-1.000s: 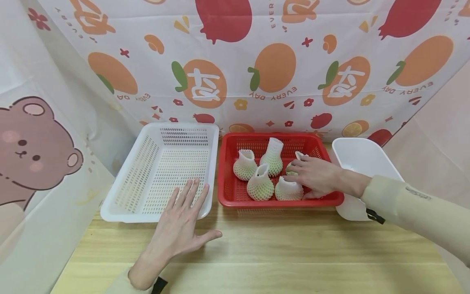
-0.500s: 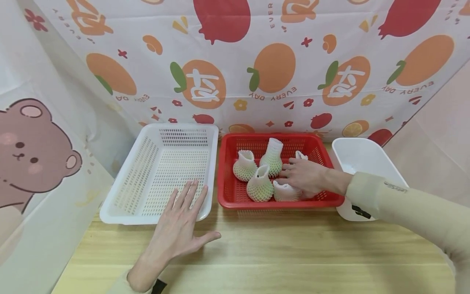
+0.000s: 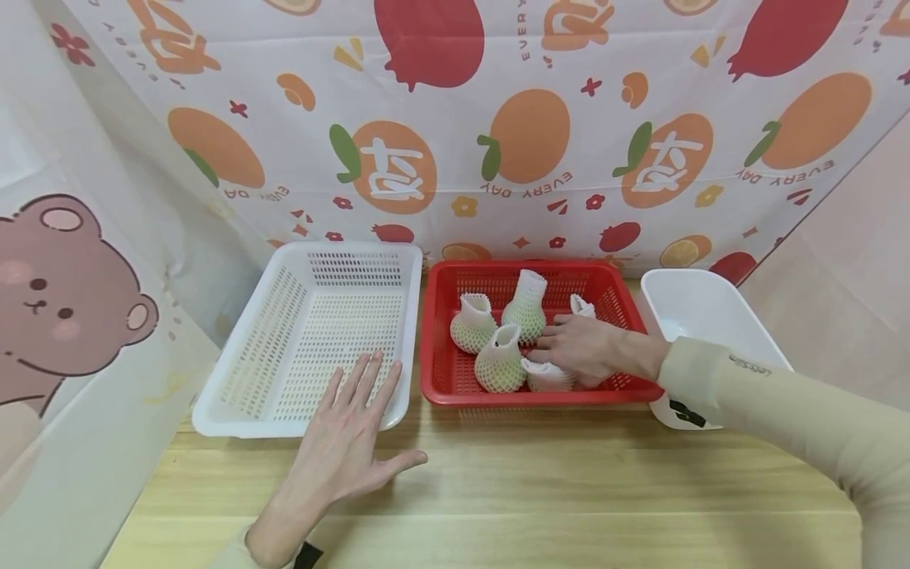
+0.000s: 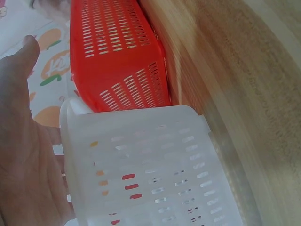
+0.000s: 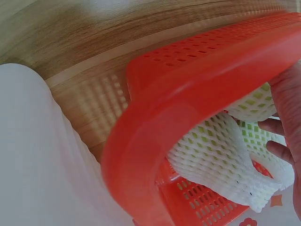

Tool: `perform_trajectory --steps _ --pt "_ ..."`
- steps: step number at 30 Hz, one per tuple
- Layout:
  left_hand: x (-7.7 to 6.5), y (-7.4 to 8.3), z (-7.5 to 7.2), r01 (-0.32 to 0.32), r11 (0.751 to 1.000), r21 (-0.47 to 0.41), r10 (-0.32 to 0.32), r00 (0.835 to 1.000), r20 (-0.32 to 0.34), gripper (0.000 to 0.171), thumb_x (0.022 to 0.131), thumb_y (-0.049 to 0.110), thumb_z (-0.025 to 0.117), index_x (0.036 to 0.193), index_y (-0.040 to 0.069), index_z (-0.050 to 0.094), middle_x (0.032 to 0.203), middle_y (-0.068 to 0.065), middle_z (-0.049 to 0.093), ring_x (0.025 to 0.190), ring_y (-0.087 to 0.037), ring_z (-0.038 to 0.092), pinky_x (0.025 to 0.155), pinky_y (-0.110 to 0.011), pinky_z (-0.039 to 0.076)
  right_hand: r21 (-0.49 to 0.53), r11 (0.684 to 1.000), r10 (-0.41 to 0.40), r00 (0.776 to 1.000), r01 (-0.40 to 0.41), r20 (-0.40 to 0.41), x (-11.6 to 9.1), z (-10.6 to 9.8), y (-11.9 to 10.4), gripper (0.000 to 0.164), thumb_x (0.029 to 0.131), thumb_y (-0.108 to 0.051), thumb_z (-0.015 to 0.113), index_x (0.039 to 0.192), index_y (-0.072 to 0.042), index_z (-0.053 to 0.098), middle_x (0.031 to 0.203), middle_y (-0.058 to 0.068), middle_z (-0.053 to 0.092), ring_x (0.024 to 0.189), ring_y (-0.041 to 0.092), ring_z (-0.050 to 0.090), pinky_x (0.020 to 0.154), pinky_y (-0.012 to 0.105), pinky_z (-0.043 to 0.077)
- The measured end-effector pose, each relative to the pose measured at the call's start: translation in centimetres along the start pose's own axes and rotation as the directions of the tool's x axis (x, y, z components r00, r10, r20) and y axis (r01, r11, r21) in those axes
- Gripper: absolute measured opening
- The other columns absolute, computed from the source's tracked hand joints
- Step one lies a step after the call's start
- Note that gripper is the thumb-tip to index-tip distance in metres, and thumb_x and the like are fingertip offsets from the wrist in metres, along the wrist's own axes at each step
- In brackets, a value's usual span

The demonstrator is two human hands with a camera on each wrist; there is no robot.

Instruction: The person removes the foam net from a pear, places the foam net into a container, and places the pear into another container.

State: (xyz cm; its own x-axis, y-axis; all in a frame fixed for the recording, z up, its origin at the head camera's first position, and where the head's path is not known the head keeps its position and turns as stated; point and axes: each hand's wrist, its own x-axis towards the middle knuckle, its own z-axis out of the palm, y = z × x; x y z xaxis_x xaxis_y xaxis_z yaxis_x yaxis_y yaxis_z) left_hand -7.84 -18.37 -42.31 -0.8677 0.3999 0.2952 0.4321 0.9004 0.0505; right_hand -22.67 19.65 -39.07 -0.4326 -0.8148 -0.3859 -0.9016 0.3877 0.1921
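Note:
My left hand [image 3: 348,438] lies with fingers spread and straight over the front rim of the white basket [image 3: 245,371]; its palm also shows in the left wrist view. Inside the red basket [image 3: 498,397], my right hand [image 3: 586,348] holds a pale green fruit in a white foam net [image 3: 549,378], which leans left. The right wrist view has curled fingers [image 5: 277,134] on the far side of this netted fruit [image 5: 256,101]. Another netted fruit [image 3: 581,307] is mostly hidden behind the hand. Left of it stand three more: a front one [image 3: 501,367], a back one [image 3: 524,316] and a left one [image 3: 472,325].
A white plastic bin [image 3: 704,304] stands right of the red basket, partly under the right sleeve. All containers sit on a wooden table [image 3: 569,490]. Behind them hangs a fruit-printed cloth [image 3: 455,174], with a bear-printed cloth [image 3: 71,292] at the left.
My right hand has shifted left and toward the front netted fruit, which has tilted and slid slightly left. The rightmost netted fruit shows more of its top. My left hand has stayed still.

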Motion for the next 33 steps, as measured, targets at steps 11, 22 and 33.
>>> perform_trajectory --steps 11,22,33 --pt "-0.1 0.0 -0.3 0.000 1.000 0.006 0.000 1.000 -0.009 0.116 0.078 0.088 0.060 0.163 0.012 0.039 0.168 -0.022 0.040 0.157 -0.042 0.037 0.128 -0.062 0.031 -0.008 0.998 0.056 0.998 -0.057 -0.041 -1.5 -1.2 0.1 0.095 0.068 -0.045 0.093 0.150 -0.020 0.053 0.147 0.006 0.064 0.139 0.032 0.058 0.120 0.055 0.047" --pt "-0.2 -0.1 -0.3 -0.002 1.000 -0.002 0.002 1.000 -0.020 0.115 0.079 0.089 0.058 0.163 0.012 0.040 0.168 -0.022 0.040 0.156 -0.043 0.038 0.128 -0.063 0.031 -0.078 0.991 0.098 0.983 -0.111 -0.154 -3.4 -2.7 0.0 0.094 0.064 -0.050 0.094 0.145 -0.021 0.056 0.137 0.005 0.068 0.126 0.029 0.061 0.113 0.053 0.052" --pt "-0.1 0.0 -0.4 -0.011 1.000 0.006 0.012 0.999 -0.032 0.115 0.079 0.091 0.055 0.162 0.011 0.042 0.166 -0.022 0.043 0.156 -0.042 0.038 0.127 -0.063 0.032 -0.055 0.987 0.135 0.962 -0.152 -0.239 -5.0 -4.1 -1.4 0.095 0.062 -0.053 0.093 0.144 -0.021 0.057 0.132 0.005 0.068 0.122 0.029 0.061 0.110 0.051 0.053"
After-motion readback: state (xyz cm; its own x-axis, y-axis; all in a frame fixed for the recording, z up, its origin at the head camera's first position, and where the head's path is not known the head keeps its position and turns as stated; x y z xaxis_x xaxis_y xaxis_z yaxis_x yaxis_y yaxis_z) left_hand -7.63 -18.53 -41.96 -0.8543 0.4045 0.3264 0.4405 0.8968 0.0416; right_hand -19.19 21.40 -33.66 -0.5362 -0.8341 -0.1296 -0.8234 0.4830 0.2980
